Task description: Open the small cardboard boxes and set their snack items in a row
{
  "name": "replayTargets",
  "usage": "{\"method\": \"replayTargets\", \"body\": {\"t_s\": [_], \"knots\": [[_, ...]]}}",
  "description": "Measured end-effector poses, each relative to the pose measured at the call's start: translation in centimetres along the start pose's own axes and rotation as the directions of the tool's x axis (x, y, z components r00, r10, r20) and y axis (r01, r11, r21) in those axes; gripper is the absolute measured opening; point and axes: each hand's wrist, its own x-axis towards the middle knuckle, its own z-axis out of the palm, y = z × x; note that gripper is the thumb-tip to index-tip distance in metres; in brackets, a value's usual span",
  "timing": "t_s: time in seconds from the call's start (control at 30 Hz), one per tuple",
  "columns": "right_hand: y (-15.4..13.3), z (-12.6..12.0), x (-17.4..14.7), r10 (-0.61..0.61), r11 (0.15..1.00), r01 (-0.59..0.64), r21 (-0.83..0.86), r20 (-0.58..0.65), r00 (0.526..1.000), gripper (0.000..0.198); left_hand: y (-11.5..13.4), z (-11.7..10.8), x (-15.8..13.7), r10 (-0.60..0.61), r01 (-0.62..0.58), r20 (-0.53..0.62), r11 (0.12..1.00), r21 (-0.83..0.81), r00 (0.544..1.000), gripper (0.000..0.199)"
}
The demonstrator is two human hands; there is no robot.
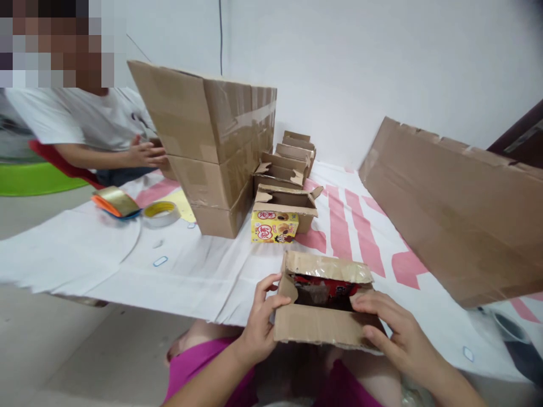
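Note:
An open cardboard box (320, 326) is at the table's near edge, its flaps spread. Inside it something red and dark shows, partly hidden by the walls. My left hand (262, 322) grips the box's left side, fingers on the side wall and corner. On the right, my right hand (394, 328) holds the other end, its fingertips on the small end flap and the thumb on the near flap. Just beyond stands a yellow printed snack box (274, 227), in front of another open cardboard box (292, 199).
Stacked taped cartons (216, 164) rise left of centre, beside a row of open boxes (282, 169). A large cardboard sheet (449, 215) leans at right. Tape rolls (161, 213) lie on the white cloth (190, 282). Across the table sits a person (102, 124).

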Motion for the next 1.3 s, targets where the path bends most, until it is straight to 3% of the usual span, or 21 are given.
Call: {"method": "replayTargets", "body": {"t_s": [0.27,0.5,0.8,1.03,1.3], "knots": [[0.7,0.2,2.4,-0.046,0.983,0.019,-0.183,-0.143,0.989,0.02,-0.1,0.0,-0.2,0.005,-0.005,-0.004,1.0,-0.009,1.0,0.034],[1.8,1.4,4.2,-0.013,0.965,0.019,-0.26,0.024,1.0,0.031,-0.6,0.1,-0.3,0.019,-0.019,0.014,1.0,-0.024,1.0,0.039],[1.6,1.0,6.4,0.031,0.958,0.027,-0.285,0.199,0.98,0.037,-0.8,0.3,0.1,0.005,-0.005,0.0,0.999,-0.046,1.0,0.036],[1.1,2.1,8.3,0.051,0.933,0.057,-0.355,0.288,0.956,0.044,-0.9,0.3,0.0,-0.018,0.02,0.032,0.996,-0.085,0.999,0.035],[0.6,3.2,9.8,-0.022,0.918,0.145,-0.368,0.32,0.947,0.043,-0.9,0.2,0.0,-0.02,0.021,0.024,0.998,-0.057,1.0,0.038]]}}
